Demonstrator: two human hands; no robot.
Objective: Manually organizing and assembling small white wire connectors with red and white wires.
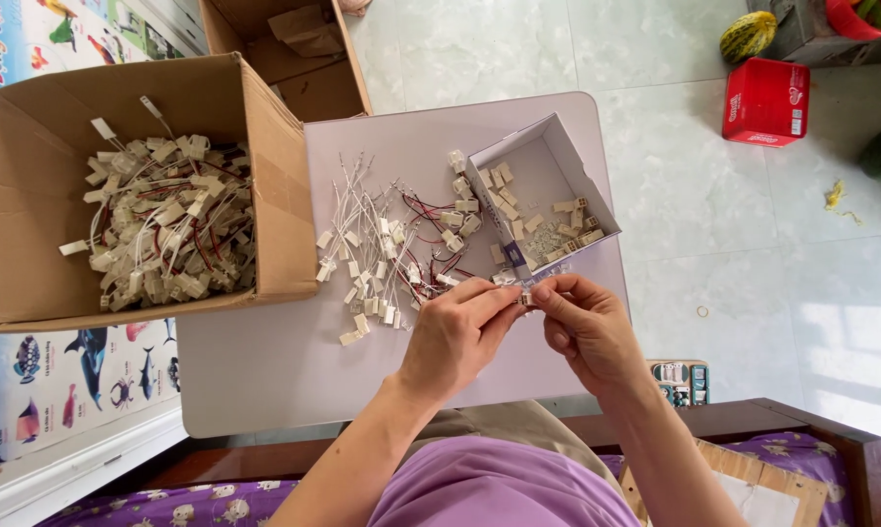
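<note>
Table (265, 371), hands pinching connector (525, 296)

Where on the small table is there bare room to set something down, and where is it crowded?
Bare tabletop lies along the near edge, below the big cardboard box, left of the left hand. A strip at the far edge is bare too. The middle is crowded: loose wired connectors, small white box, right hand.
</note>
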